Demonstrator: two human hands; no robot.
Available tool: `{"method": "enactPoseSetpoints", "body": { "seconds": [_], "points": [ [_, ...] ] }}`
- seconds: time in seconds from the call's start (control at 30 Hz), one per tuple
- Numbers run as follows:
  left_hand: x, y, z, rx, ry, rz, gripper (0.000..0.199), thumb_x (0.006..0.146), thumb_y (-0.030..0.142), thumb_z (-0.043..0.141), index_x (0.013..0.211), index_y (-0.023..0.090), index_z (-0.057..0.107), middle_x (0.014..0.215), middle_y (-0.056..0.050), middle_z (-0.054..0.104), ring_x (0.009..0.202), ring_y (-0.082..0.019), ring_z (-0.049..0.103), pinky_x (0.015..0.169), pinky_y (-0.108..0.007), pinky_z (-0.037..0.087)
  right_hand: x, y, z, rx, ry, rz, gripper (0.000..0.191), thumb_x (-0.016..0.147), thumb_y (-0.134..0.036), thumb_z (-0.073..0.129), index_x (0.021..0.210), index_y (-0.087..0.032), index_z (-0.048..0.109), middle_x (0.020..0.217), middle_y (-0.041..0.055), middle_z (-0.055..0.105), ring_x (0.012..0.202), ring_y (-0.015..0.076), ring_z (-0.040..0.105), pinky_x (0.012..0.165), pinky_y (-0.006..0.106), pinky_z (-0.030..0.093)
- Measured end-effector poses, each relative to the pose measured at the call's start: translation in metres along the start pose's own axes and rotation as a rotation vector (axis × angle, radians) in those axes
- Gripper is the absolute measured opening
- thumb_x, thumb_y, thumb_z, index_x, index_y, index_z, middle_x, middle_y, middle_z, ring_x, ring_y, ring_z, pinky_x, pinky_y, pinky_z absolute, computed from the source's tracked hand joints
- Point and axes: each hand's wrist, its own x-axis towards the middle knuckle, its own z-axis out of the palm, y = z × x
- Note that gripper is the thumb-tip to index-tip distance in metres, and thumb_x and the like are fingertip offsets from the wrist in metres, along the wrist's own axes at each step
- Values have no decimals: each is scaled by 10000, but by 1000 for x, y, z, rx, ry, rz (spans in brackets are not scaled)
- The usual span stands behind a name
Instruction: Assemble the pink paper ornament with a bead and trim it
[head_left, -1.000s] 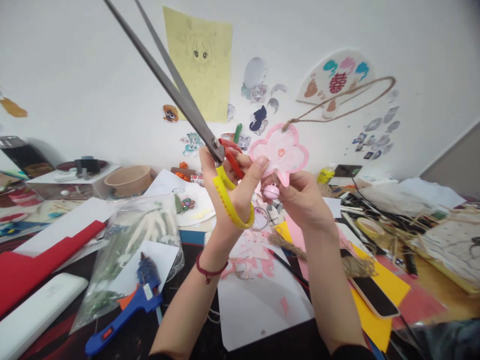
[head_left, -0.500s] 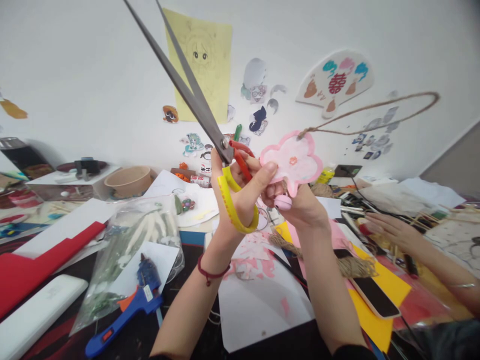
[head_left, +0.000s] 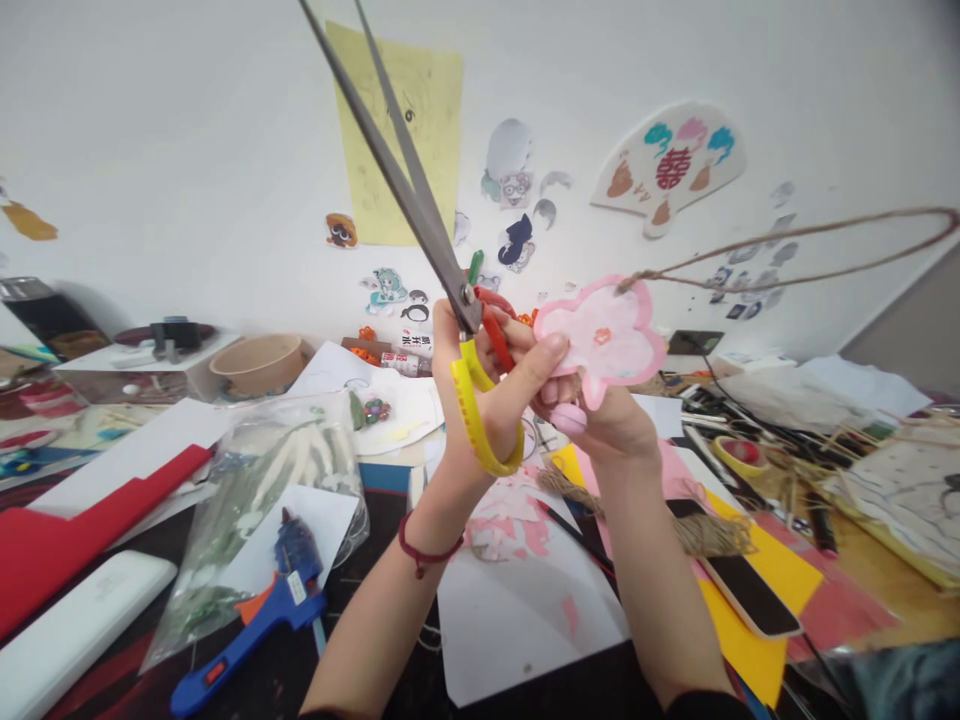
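Observation:
My left hand (head_left: 487, 405) pinches the left edge of a pink and white flower-shaped pendant (head_left: 626, 350) between thumb and fingers. The same hand carries a pair of scissors (head_left: 427, 220), its yellow loop around the hand and its blades parted, pointing up and left. My right hand (head_left: 622, 440) is closed below and behind the pendant, its fingers partly hidden. A small pink bell (head_left: 568, 418) hangs at the pendant's lower edge, against the right hand. From the pendant's top a twine loop (head_left: 810, 230) stretches off to the right.
White paper with pink scraps (head_left: 525, 610) lies below my hands. At left are a blue glue gun (head_left: 247, 640), a plastic bag (head_left: 292, 450) and a white box (head_left: 82, 630). A phone (head_left: 750, 595), twine (head_left: 712, 535) and a tape roll (head_left: 741, 455) lie at right.
Both hands have shifted slightly right and down with the scissors and pendant. The twine loop reaches further right. Another person's hand and forearm have left the right side, uncovering the tape roll.

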Motion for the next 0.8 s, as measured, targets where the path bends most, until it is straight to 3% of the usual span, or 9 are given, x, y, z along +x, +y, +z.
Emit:
{"method": "enactPoseSetpoints", "body": {
  "seconds": [0.13,0.3,0.4,0.5,0.6,0.63,0.73,0.8],
  "points": [
    [2,-2,-1,10,-8,117,423,731,300,921,937,258,553,712,32,594,614,-145,573,630,-316,479,-3,-2,0,8,17,-40,327,687,-422,932,626,-228,676,571,-27,519,547,125,449,543,306,431],
    [5,-7,-2,-49,-52,57,309,798,275,856,913,239,572,633,55,551,521,-96,500,516,-260,417,-9,-8,-7,-124,-27,-95,222,794,-434,863,763,-226,791,651,15,607,647,170,585,591,318,502],
    [8,-9,-1,-155,-83,-39,293,787,275,849,836,228,564,593,60,472,456,-77,419,446,-252,350,-12,-16,-9,-261,-38,-130,296,838,-523,799,874,-231,826,788,57,717,652,171,609,587,323,519],
    [11,-10,0,-260,-62,-172,307,750,272,852,758,212,552,564,62,418,442,-72,390,438,-252,369,-16,-25,-7,-398,-37,-208,333,899,-562,718,965,-257,832,924,74,765,694,177,641,605,328,536],
    [13,-9,-2,-359,-42,-299,249,747,211,828,723,184,582,594,44,460,488,-60,410,453,-216,378,-18,-31,-3,-560,168,-315,157,911,-401,760,1009,-292,814,970,37,759,810,166,671,718,308,555],
    [14,-8,-3,-376,-64,-344,226,749,201,824,717,173,602,617,33,481,506,-57,415,452,-206,375,-18,-31,-1,-606,255,-360,176,886,-362,794,1051,-302,801,1004,28,751,854,165,672,758,306,555],
    [14,-9,-7,-383,-190,-515,197,763,217,823,708,143,649,642,18,484,514,-50,398,429,-188,342,-15,-31,-2,-687,373,-470,539,762,-357,903,1265,-338,709,1185,28,705,980,181,662,842,322,556],
    [13,-12,-7,-374,-253,-626,217,754,201,816,669,134,628,600,27,445,491,-41,369,423,-183,314,-11,-30,-4,-712,357,-485,586,739,-374,915,1280,-333,692,1247,41,679,1068,201,651,903,342,550]
  ]
}}
